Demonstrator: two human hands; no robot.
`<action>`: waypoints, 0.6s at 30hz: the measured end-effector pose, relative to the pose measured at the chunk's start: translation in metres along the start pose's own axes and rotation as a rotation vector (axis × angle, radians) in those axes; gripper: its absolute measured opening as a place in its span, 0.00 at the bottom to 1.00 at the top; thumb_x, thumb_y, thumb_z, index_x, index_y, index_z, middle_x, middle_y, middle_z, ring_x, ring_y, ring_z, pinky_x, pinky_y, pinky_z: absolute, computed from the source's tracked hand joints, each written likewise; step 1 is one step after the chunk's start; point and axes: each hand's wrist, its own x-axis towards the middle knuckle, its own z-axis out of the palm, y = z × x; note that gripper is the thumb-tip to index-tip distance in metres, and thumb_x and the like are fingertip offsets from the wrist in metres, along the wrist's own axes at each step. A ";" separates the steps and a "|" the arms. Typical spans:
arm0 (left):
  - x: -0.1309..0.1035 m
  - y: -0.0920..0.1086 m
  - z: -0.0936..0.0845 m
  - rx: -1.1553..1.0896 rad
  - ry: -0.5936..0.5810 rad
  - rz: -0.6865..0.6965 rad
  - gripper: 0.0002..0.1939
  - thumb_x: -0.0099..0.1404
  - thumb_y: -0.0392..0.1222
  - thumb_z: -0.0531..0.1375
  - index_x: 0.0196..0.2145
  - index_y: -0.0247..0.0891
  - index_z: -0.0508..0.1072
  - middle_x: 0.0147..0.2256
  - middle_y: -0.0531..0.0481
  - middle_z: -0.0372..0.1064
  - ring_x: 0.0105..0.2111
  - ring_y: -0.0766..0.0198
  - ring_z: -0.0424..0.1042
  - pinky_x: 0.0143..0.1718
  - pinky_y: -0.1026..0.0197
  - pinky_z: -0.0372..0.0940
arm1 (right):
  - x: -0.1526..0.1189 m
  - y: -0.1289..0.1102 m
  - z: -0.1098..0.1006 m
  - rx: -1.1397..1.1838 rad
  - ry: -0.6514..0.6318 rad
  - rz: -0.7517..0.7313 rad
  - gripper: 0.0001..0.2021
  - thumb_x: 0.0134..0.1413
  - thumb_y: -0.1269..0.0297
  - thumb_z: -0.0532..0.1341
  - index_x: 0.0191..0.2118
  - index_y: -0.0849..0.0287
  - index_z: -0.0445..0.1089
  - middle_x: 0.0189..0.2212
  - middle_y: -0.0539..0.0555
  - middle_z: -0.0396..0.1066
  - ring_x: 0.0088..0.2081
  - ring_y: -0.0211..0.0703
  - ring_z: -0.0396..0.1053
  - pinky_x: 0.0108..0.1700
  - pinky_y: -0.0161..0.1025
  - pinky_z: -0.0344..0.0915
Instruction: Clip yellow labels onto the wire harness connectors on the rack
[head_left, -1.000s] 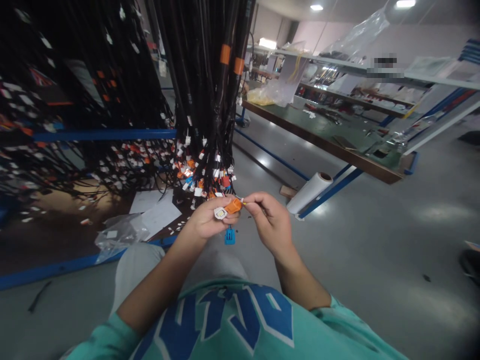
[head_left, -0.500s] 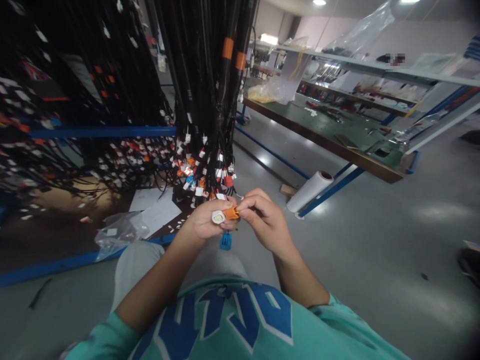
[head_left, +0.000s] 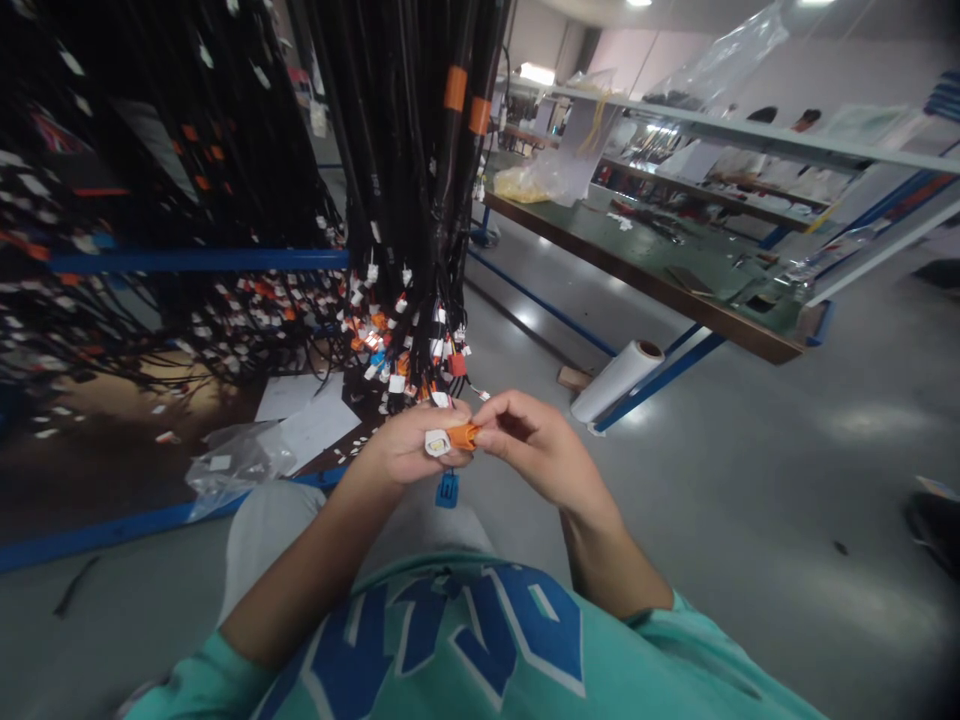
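Note:
My left hand [head_left: 411,442] is closed around an orange connector [head_left: 460,437] and a white connector [head_left: 436,443], which lie side by side at its fingertips. My right hand [head_left: 536,445] pinches with thumb and forefinger at the right end of the orange connector; whatever sits between those fingertips is too small to make out. Below my left hand dangles a blue connector [head_left: 447,490]. Just beyond both hands hangs a thick bundle of black wire harnesses [head_left: 405,180], ending in many white, orange, red and blue connectors.
More harnesses hang at the left over a blue rail [head_left: 202,261]. Paper sheets [head_left: 311,425] and a clear plastic bag [head_left: 236,460] lie on the low shelf. At right stand a green-topped workbench [head_left: 645,260] and a roll of film [head_left: 619,382]. People are far back.
My right hand has shifted slightly, its fingers still at the orange connector's end. The blue connector has swung and turned a little. My view has moved slightly.

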 end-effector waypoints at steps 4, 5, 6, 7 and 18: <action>-0.002 0.000 0.005 -0.002 0.000 0.006 0.07 0.53 0.29 0.59 0.19 0.31 0.68 0.16 0.52 0.63 0.14 0.74 0.58 0.14 0.72 0.52 | -0.001 -0.001 0.000 -0.173 0.037 -0.225 0.01 0.54 0.69 0.60 0.33 0.59 0.68 0.29 0.50 0.71 0.31 0.34 0.68 0.34 0.33 0.65; -0.003 0.001 0.006 -0.012 -0.003 0.005 0.08 0.54 0.28 0.58 0.19 0.31 0.68 0.16 0.52 0.62 0.14 0.75 0.57 0.14 0.72 0.52 | -0.002 -0.001 0.000 -0.229 0.066 -0.333 0.01 0.55 0.70 0.59 0.34 0.59 0.68 0.30 0.51 0.71 0.32 0.34 0.68 0.35 0.33 0.65; -0.003 0.001 0.008 -0.020 -0.006 0.005 0.09 0.54 0.28 0.57 0.18 0.30 0.68 0.15 0.53 0.61 0.13 0.75 0.56 0.14 0.73 0.52 | -0.002 0.000 0.000 -0.290 0.097 -0.439 0.03 0.55 0.71 0.59 0.35 0.59 0.68 0.30 0.51 0.70 0.33 0.35 0.68 0.35 0.33 0.66; -0.003 0.001 0.009 -0.024 -0.009 0.003 0.10 0.55 0.28 0.56 0.18 0.30 0.68 0.15 0.53 0.59 0.13 0.75 0.56 0.14 0.73 0.51 | -0.002 0.001 0.000 -0.352 0.125 -0.527 0.04 0.56 0.72 0.58 0.36 0.58 0.68 0.31 0.52 0.70 0.34 0.35 0.68 0.36 0.33 0.66; 0.001 0.003 0.012 0.005 -0.009 -0.050 0.17 0.59 0.28 0.48 0.15 0.31 0.63 0.13 0.54 0.53 0.11 0.76 0.51 0.12 0.73 0.49 | -0.001 -0.003 -0.002 -0.453 0.121 -0.529 0.04 0.58 0.74 0.55 0.32 0.60 0.64 0.27 0.51 0.67 0.31 0.33 0.66 0.33 0.29 0.63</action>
